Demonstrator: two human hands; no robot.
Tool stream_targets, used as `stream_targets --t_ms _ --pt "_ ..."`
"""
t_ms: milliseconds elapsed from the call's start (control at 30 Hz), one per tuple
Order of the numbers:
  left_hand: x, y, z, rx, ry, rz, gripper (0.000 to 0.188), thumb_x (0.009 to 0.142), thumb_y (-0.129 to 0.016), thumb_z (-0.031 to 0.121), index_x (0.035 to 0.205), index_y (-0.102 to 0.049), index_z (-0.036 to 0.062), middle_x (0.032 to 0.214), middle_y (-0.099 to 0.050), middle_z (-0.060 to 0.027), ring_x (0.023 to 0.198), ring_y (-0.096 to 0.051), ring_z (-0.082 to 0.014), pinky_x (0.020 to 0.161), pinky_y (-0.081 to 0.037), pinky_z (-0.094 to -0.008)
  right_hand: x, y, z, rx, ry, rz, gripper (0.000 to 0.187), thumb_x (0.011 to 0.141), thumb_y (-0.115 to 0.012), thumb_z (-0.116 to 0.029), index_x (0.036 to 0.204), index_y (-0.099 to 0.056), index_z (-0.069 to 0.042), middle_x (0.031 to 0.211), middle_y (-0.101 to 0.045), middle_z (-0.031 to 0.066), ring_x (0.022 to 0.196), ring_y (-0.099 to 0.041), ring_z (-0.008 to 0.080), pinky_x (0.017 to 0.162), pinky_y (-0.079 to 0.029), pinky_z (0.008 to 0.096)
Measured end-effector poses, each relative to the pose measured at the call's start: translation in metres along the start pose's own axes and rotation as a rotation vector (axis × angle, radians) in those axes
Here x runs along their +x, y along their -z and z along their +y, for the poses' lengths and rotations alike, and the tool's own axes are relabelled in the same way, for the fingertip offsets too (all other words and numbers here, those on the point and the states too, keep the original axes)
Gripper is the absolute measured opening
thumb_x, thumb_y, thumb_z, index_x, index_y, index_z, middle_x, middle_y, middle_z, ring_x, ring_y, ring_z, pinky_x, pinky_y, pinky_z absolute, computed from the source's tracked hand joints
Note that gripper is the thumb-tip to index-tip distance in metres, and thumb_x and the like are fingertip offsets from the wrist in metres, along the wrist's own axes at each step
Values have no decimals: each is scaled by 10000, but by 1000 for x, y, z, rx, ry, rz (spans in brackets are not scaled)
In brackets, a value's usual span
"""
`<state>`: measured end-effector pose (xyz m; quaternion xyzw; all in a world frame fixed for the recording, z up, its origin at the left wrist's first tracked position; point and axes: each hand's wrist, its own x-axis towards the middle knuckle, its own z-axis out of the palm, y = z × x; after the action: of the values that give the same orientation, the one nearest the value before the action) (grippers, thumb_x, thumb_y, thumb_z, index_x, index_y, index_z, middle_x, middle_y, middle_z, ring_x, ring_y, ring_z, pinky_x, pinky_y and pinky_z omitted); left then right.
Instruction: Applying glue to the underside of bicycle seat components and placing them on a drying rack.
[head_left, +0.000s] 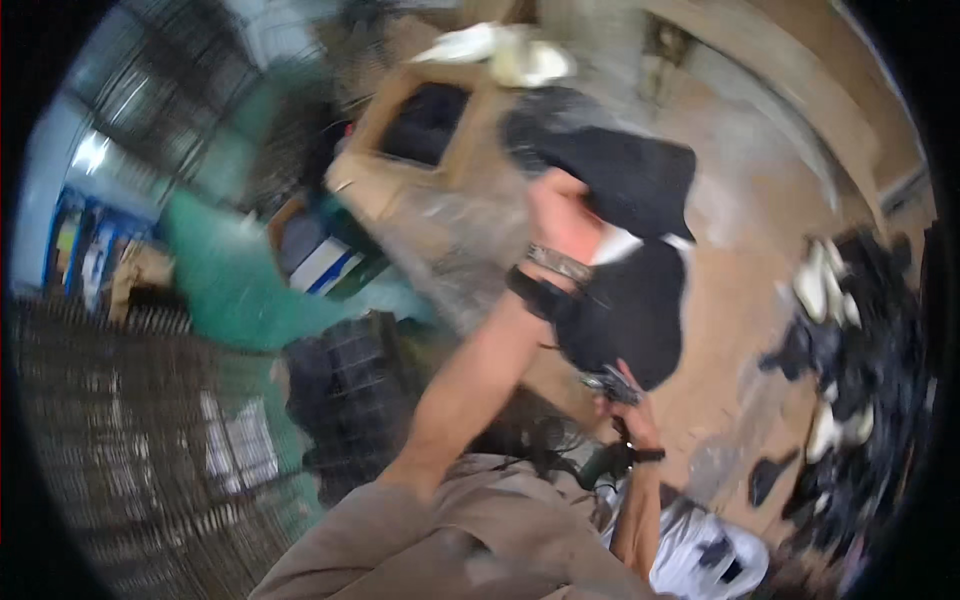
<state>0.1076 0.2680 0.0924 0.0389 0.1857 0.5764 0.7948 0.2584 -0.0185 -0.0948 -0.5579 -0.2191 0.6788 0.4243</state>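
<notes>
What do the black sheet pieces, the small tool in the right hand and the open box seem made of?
Black sheet pieces: probably fabric or soft synthetic, matte; even dark surface, little shine. Small tool: likely metal, somewhat shiny; silvery glints, though blurred. Open box: apparently cardboard, dull; plain tan rim.

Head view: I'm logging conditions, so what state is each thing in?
Black, soft-looking sheet material: held in the left hand.
Small silvery metallic tool: held in the right hand; open or shut, too blurred to tell.
Square tan cardboard box: open, dark contents inside.
Black-and-cream pile at right: loosely jumbled.
</notes>
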Motion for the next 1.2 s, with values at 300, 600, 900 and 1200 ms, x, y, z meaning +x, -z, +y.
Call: stream_targets --t_ms 300,600,900,1200 --pt "-236 226 83 -87 -347 197 410 800 -528 116 1177 -630 -6 1164 -684 -121 1096 -624 -313 1022 -458 -473 -99 -53 39 -568 70 -272 836 723 -623 48 1530 -465 -98 887 -724 98 771 -655 146 756 -535 307" --pt "-369 380 152 1134 -958 896 89 772 -563 -30 718 -575 40 781 -635 -101 781 -640 -320 736 -492 -406 -118 -98 30 -1025 232 -371 721 728 -585 66 1432 -584 -91 869 -723 150 757 -667 178 725 -524 312" --pt "-406 498 260 -353 -821 1015 121 760 -597 87 665 -528 115 729 -555 -22 700 -534 -233 729 -464 -379 -74 -190 45 -1230 189 -342 542 791 -678 0 1331 -649 -30 823 -708 178 685 -674 230 642 -525 349" --pt "-457 681 417 -627 -1240 1124 22 809 -571 95 812 -591 85 827 -605 -41 830 -580 -221 836 -487 -403 4 -334 66 -1414 -47 -474 501 833 -649 5 1332 -639 -26 935 -719 183 767 -674 176 704 -527 314"
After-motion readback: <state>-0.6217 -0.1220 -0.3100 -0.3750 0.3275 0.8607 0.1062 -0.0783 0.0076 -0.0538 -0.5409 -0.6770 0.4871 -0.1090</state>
